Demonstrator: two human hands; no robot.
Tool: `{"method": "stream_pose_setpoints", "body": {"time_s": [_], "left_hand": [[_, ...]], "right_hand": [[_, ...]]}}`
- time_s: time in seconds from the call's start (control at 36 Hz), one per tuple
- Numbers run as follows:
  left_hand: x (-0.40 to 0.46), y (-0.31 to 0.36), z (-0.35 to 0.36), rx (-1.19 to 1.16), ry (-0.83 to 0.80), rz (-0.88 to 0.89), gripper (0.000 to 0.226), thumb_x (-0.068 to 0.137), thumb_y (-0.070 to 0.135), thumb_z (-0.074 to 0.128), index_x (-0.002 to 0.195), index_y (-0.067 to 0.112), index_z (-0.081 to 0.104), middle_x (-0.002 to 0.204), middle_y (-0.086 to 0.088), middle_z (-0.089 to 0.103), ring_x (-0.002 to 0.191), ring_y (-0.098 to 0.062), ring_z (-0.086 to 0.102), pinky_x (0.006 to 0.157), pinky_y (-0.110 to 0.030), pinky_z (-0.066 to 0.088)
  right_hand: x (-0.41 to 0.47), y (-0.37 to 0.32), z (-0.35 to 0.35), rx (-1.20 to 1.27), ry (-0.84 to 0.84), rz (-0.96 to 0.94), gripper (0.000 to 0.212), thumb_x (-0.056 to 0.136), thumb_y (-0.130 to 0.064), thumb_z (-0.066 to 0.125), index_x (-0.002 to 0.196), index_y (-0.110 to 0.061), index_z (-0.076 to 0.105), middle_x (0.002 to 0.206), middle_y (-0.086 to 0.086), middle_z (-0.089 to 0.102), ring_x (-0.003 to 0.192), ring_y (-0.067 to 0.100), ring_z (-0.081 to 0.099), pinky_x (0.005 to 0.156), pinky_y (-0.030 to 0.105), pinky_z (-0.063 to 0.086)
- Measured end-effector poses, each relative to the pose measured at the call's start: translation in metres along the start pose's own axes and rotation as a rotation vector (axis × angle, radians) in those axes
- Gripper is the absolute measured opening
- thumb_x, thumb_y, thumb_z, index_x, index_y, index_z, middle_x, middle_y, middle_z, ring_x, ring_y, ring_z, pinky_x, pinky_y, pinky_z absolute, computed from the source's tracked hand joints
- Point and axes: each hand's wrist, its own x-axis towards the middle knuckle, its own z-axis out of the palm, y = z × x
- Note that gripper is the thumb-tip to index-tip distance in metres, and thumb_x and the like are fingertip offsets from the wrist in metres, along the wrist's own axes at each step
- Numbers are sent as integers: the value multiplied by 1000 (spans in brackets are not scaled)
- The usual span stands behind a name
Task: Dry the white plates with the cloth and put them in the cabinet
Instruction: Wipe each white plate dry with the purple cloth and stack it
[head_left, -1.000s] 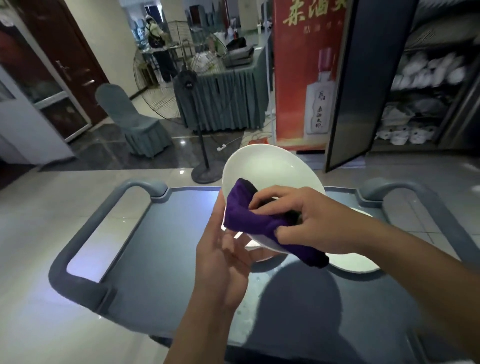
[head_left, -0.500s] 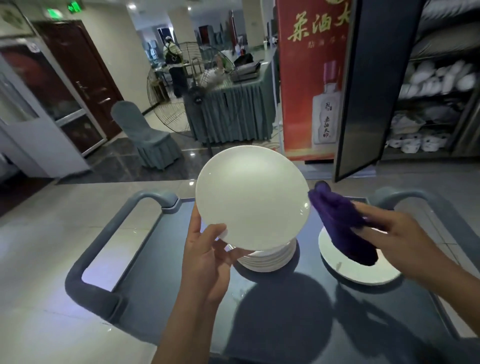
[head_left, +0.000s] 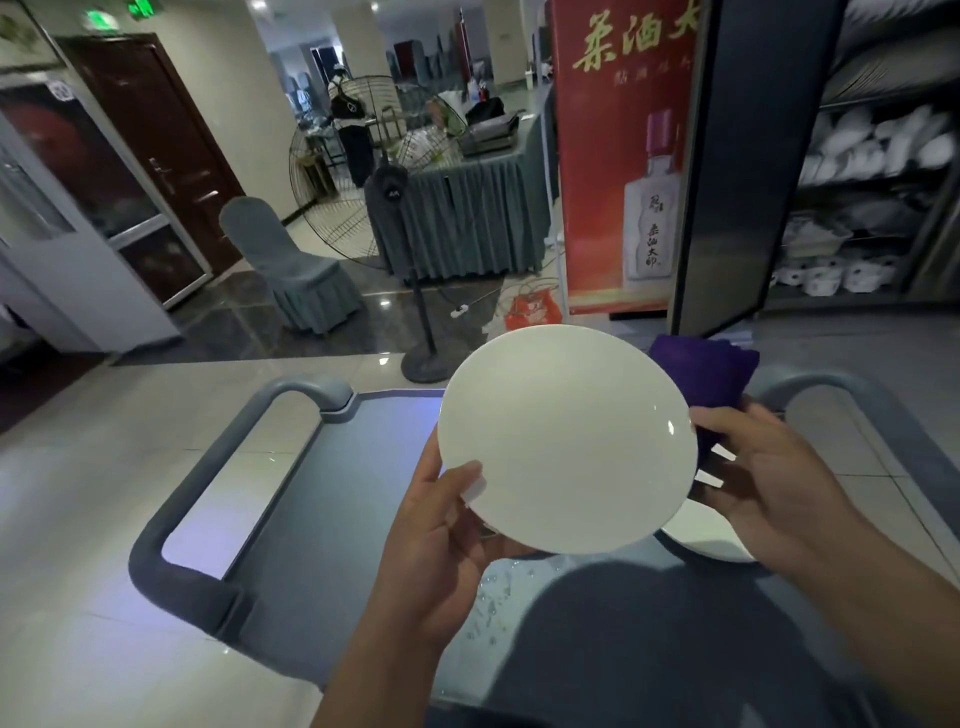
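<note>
Left hand (head_left: 441, 540) pinches the white plate (head_left: 566, 441) at its lower left rim, thumb on the face, fingers behind, holding it up over the cart (head_left: 322, 499). Opposite that grip, the right hand (head_left: 769, 478) takes the far rim with the purple cloth (head_left: 711, 379) bunched behind it. Below the right hand, another plate (head_left: 706, 535) lies on the cart. Water drops sit under the left wrist. The cabinet (head_left: 872, 171) stands open beyond, so shelving this plate looks close, though more drying probably remains.

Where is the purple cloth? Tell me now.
Head view, right of centre: the purple cloth is held in the right hand, behind the white plate's right edge.
</note>
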Motion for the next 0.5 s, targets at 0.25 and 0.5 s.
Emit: {"method": "stream_pose_setpoints", "body": {"time_s": [0.25, 0.5], "left_hand": [[4, -12, -7, 29, -38, -50, 75, 71, -2, 60, 134, 39, 63, 126, -4, 70, 98, -32, 74, 72, -54, 60], [11, -12, 6, 114, -84, 17, 74, 68, -3, 58, 131, 36, 64, 117, -8, 72, 94, -31, 72, 69, -62, 60]], "right_hand": [[5, 4, -3, -19, 86, -9, 38, 90, -3, 63, 122, -24, 67, 95, -8, 76, 80, 14, 67, 71, 38, 54], [21, -30, 24, -729, -58, -875, 48, 90, -3, 61, 133, -24, 63, 140, -17, 56, 130, 0, 50, 109, 18, 36]]}}
